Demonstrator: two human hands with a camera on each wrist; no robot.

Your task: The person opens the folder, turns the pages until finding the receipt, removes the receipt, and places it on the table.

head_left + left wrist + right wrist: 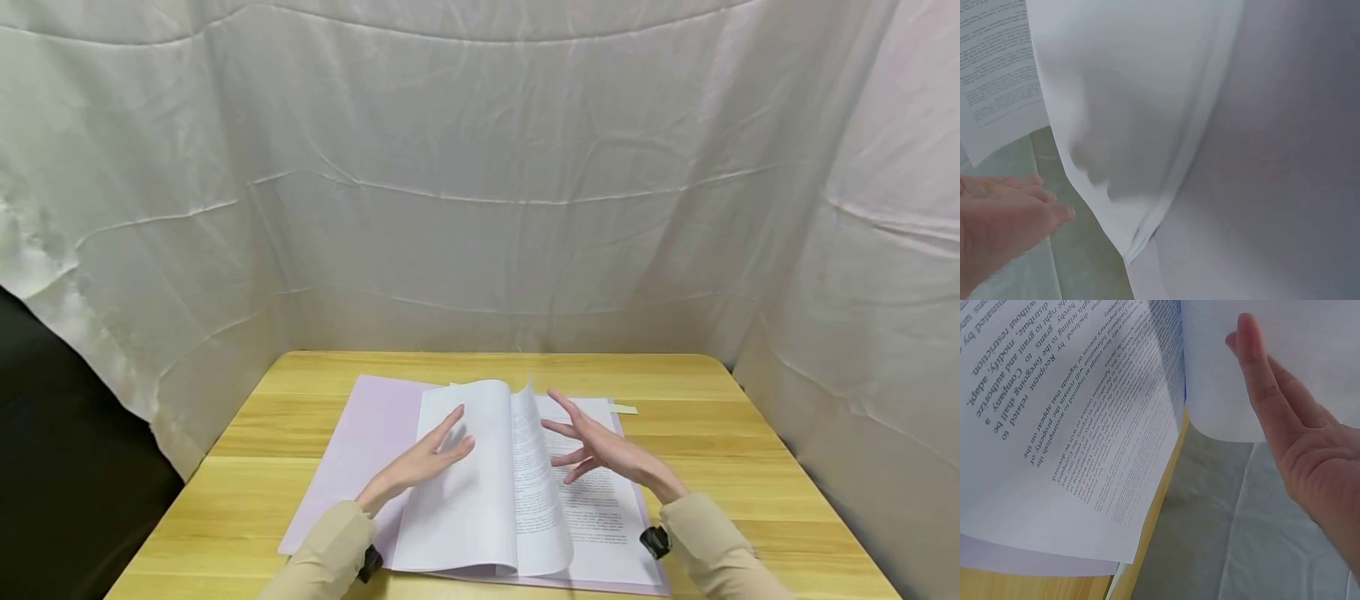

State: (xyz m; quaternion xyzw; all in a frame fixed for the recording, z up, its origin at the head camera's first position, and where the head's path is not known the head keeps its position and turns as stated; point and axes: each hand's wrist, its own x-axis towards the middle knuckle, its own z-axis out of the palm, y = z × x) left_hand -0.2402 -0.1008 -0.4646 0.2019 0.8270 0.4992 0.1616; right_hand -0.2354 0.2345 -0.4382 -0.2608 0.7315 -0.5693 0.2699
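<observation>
A lilac folder [381,417] lies spread on the table, with printed sheets inside. Blank backs of turned pages [457,517] cover part of its left side. One printed page [536,492] stands curled up near the middle, partway between the turned pages and the text sheets [600,525] on the right. My left hand [422,460] hovers over the turned pages, fingers extended and holding nothing. Fingers spread, my right hand [603,446] is beside the curled page, over the right-hand sheets. In the right wrist view the right hand [1307,437] has straight fingers with nothing in them.
A pale yellow tab [624,409] sticks out from the sheets' upper right edge. The wooden table [750,467] extends on both sides of the folder. Light grey cloth [480,250] hangs behind and beside it, with a black area [60,467] at the left.
</observation>
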